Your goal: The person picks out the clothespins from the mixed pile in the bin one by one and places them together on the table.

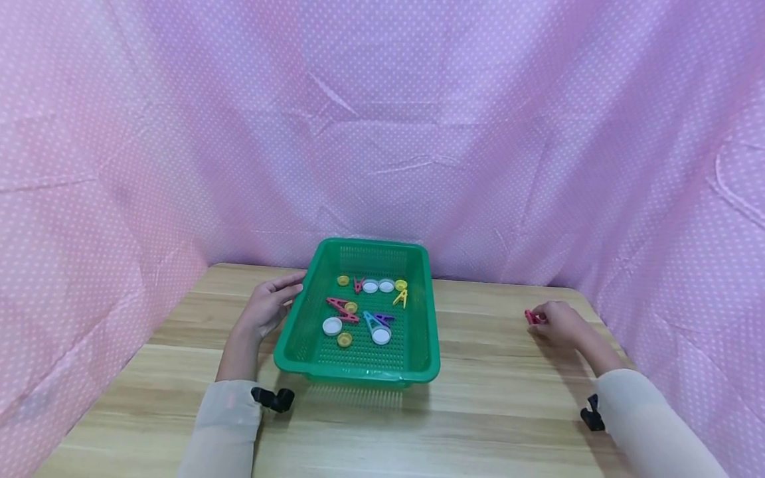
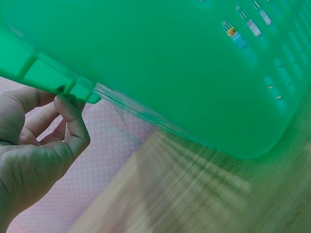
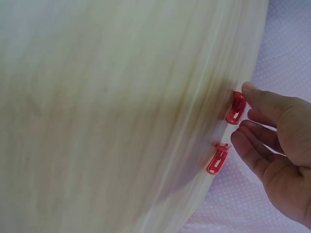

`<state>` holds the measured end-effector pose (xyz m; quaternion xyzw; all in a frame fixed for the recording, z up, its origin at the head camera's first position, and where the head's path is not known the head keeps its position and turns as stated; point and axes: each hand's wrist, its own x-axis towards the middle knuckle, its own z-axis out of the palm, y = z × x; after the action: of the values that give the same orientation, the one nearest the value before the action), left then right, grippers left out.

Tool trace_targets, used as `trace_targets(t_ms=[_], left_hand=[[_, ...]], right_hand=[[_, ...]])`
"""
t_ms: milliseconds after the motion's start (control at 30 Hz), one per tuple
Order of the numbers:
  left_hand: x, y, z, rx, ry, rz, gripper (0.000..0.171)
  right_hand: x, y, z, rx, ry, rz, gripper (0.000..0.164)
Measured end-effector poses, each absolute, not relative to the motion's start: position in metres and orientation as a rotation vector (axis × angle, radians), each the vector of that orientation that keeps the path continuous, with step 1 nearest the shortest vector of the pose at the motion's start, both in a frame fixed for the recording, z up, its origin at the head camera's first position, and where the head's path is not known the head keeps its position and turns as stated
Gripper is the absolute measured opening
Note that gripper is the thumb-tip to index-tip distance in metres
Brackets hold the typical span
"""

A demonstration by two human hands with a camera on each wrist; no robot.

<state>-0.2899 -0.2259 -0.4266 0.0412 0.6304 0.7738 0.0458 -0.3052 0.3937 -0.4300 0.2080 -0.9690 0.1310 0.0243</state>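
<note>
My left hand (image 1: 267, 309) grips the left rim of a green plastic basket (image 1: 433, 318), with thumb and fingers pinching the rim (image 2: 80, 94) in the left wrist view. Inside the basket lie a pink clothespin (image 1: 349, 318), a yellow clothespin (image 1: 404, 297), a blue one and a purple one, besides white caps (image 1: 332, 326) and yellow caps (image 1: 344, 340). Far to the right, my right hand (image 3: 286, 141) reaches down with thumb and fingers apart, around a small red clip (image 3: 235, 108). A second red clip (image 3: 218, 159) lies just below the thumb.
The basket stands on a light wooden table (image 1: 484, 372), between my two hands. Pink dotted cloth (image 1: 382, 133) hangs behind the table and along both sides. Both red clips are close to the table's edge in the right wrist view.
</note>
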Motion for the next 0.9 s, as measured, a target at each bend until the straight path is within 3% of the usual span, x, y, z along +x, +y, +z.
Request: trace_targets(t_ms=[167, 567, 800, 900], left_hand=[[-0.2901, -0.2261, -0.4266, 0.132, 1.909, 2.371, 0.046], [-0.2896, -0.2271, -0.4271, 0.118, 1.911, 2.37, 0.049], [-0.29, -0.2273, -0.427, 0.109, 1.923, 2.363, 0.048], [-0.2902, -0.2272, -0.4268, 0.11, 1.919, 2.364, 0.047]], right_hand=[[-0.3069, 0.399, -0.4318, 0.661, -2.999, 0.399, 0.027], [-0.3069, 0.4007, -0.4337, 0.584, -3.012, 0.395, 0.01], [-0.3071, 0.4035, -0.4341, 0.602, -2.972, 0.384, 0.017], [-0.3065, 0.4045, -0.4308, 0.622, -2.956, 0.388, 0.013]])
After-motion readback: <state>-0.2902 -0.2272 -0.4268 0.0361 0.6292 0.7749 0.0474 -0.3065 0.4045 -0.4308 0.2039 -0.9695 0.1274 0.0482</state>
